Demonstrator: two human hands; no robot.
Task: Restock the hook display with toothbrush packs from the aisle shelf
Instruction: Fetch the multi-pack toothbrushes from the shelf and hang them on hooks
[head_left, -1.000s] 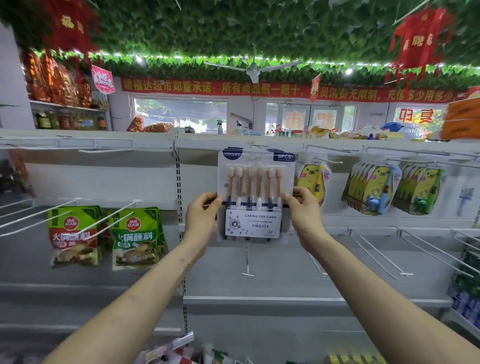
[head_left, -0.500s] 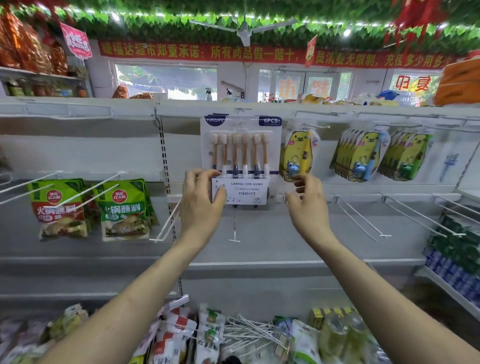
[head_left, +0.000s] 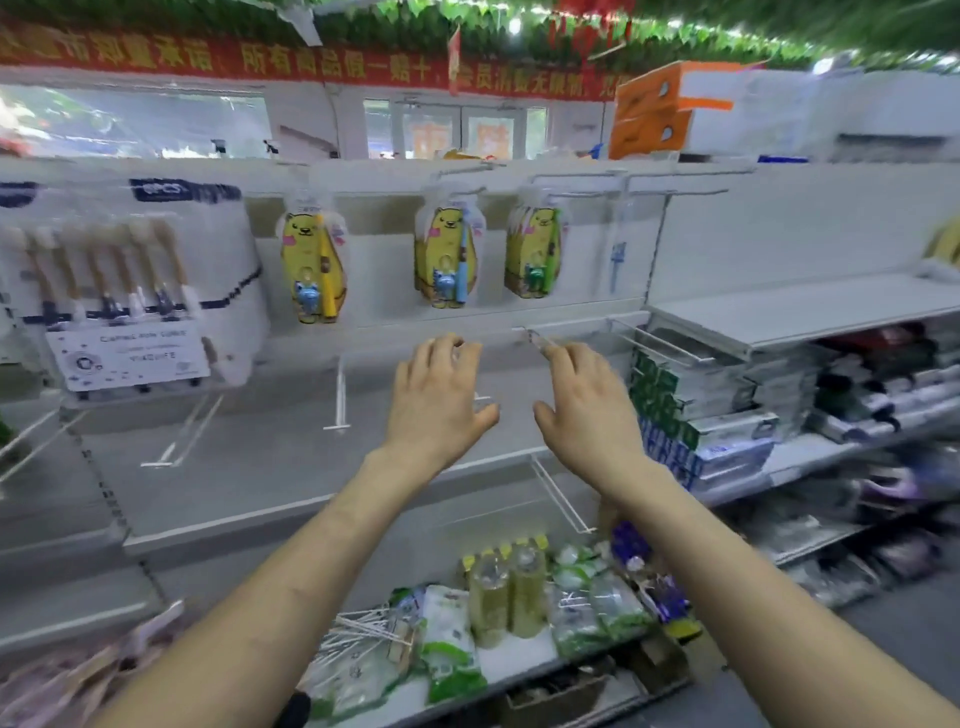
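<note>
A clear pack of several wooden-handled toothbrushes hangs on a hook at the far left of the white display panel. My left hand and my right hand are raised side by side in front of the panel, to the right of that pack, fingers loosely spread and holding nothing. Three yellow bear toothbrush packs hang in a row above my hands. Bare wire hooks stick out below.
Stacked toothpaste boxes fill the shelf at the right. The bottom shelf holds bottles, green packets and loose wire hooks. An orange-and-white carton sits on top of the unit. The frame is motion-blurred.
Both hands let go of the multi-brush pack, which now hangs on its hook. The view swung right and down, so the pack sits at far left and the hands are away from it.
</note>
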